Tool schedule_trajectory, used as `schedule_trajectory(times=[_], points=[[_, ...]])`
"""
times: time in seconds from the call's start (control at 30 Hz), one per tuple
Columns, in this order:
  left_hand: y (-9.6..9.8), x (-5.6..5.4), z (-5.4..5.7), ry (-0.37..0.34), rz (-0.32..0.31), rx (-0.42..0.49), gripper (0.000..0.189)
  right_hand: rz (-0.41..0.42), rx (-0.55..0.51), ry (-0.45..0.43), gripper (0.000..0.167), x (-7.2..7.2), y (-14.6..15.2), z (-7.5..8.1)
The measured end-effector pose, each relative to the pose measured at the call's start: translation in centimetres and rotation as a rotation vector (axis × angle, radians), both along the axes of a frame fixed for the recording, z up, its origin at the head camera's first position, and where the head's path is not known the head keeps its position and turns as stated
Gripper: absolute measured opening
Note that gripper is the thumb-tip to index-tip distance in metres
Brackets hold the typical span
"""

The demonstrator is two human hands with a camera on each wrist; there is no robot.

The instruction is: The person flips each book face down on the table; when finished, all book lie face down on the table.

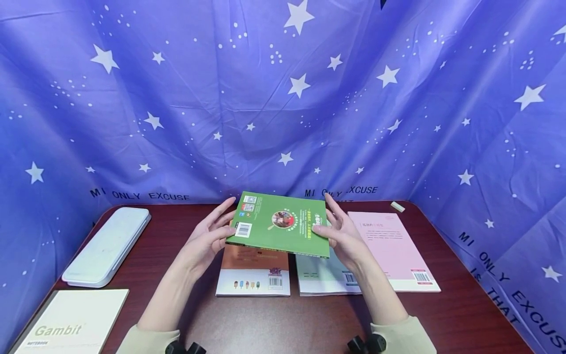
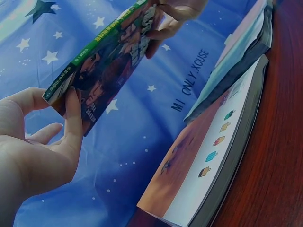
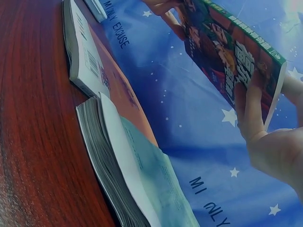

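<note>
A thin book [image 1: 278, 223] with a green back cover, a barcode and a round picture is held up above the table by both hands. My left hand [image 1: 208, 238] grips its left end, thumb on the green cover and fingers beneath. At the other end my right hand [image 1: 345, 238] pinches it the same way. The underside, a dark picture cover [image 2: 106, 71], shows in both wrist views. Below the raised book lie an orange-and-white book [image 1: 254, 275] with small ice-cream pictures and a pale green book [image 1: 323, 275], both partly hidden.
A pink book [image 1: 398, 250] lies on the right of the dark red table [image 1: 265, 324], with a small whitish block [image 1: 397, 206] behind it. On the left are a white case [image 1: 106, 246] and a cream notebook [image 1: 75, 319]. A blue star-patterned curtain [image 1: 247, 98] surrounds the table.
</note>
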State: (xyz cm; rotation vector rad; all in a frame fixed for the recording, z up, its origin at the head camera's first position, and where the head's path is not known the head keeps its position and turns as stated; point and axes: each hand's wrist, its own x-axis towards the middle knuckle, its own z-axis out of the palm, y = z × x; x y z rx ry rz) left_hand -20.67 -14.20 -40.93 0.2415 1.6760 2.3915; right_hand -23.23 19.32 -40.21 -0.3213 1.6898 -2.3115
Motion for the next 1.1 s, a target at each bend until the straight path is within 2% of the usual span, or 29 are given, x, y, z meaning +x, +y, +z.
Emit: schedule_trajectory(times=[0.17, 0.4, 0.53, 0.63, 0.8, 0.97, 1.1], points=[[0.16, -0.02, -0.16, -0.010, 0.036, -0.023, 0.080, 0.038, 0.072, 0.033, 0.114, 0.16, -0.18, -0.09], [0.43, -0.15, -0.10, -0.043, 0.127, -0.053, 0.079, 0.052, 0.077, 0.060, 0.111, 0.27, -0.36, -0.08], [0.50, -0.15, 0.05, -0.055, 0.152, -0.042, 0.079, 0.002, 0.057, 0.043, 0.105, 0.14, -0.42, -0.11], [0.54, -0.09, 0.13, -0.049, 0.165, -0.021, 0.079, -0.065, 0.057, 0.030, 0.096, 0.04, -0.52, -0.21], [0.62, 0.12, 0.18, -0.057, 0.149, 0.017, 0.080, -0.175, 0.076, -0.009, 0.077, 0.04, -0.64, -0.41], [0.72, 0.22, 0.33, -0.065, 0.126, 0.004, 0.083, -0.214, 0.049, -0.031, 0.063, 0.03, -0.62, -0.29], [0.58, 0.35, 0.35, -0.064, 0.125, -0.032, 0.084, -0.184, 0.012, -0.063, 0.060, -0.02, -0.66, -0.04]])
